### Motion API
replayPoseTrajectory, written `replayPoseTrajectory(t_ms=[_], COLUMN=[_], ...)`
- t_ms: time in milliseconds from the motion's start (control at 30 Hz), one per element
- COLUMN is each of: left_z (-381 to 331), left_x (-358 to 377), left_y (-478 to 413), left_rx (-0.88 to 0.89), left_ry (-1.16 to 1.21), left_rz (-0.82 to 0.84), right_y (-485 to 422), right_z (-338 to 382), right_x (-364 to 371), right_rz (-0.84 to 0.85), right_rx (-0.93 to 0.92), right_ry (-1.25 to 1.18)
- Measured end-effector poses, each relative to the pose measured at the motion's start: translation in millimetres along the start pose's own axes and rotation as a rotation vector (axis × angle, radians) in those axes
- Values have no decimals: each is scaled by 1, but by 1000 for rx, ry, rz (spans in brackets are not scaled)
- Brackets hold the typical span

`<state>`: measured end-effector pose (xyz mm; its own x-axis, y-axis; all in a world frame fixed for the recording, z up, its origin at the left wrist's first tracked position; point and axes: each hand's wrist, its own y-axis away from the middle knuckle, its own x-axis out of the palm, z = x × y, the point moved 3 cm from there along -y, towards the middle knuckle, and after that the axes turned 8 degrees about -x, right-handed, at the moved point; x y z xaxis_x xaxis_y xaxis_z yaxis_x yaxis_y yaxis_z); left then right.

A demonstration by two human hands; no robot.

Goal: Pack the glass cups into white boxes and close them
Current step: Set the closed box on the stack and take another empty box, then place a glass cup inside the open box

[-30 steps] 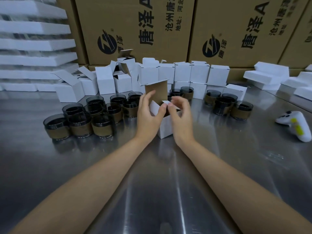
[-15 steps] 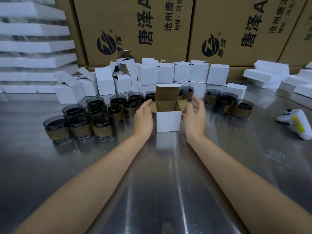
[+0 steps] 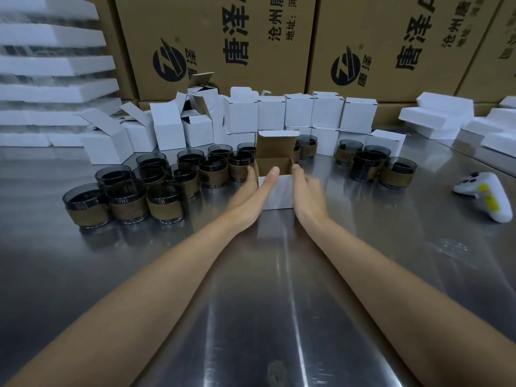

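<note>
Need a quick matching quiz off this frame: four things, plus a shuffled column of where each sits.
Things
1. open white box
2. white controller
3. brown cartons
4. white foam slabs

Places
A. stacked at far left
B. between left hand and right hand, lid up
C. alone on the right side of the table
D. along the back, black print

Pairs: 1-B, 2-C, 3-D, 4-A

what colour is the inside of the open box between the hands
Brown cardboard inside the open box, white outside; clearest in the head view.
</note>
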<state>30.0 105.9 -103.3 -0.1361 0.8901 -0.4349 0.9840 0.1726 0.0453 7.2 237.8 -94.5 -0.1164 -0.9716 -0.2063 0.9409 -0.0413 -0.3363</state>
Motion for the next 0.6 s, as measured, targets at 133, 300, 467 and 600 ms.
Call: replayPoseTrajectory(t_ms=[133, 300, 467, 600], left_z=[-3, -2, -3, -4], left_x=[-1, -2, -3, -3], left_y=[-1, -3, 1, 4], left_rx=[85, 146, 182, 200], left_ry=[36, 153, 119, 98], left_rz=[64, 56, 84, 134], right_y=[-2, -8, -14, -18], right_z=[0, 1, 10, 6], right_x=[-5, -15, -23, -31], right_rz=[23, -48, -24, 64], right_rx=[51, 22, -139, -74], right_ry=[-18, -325, -362, -393])
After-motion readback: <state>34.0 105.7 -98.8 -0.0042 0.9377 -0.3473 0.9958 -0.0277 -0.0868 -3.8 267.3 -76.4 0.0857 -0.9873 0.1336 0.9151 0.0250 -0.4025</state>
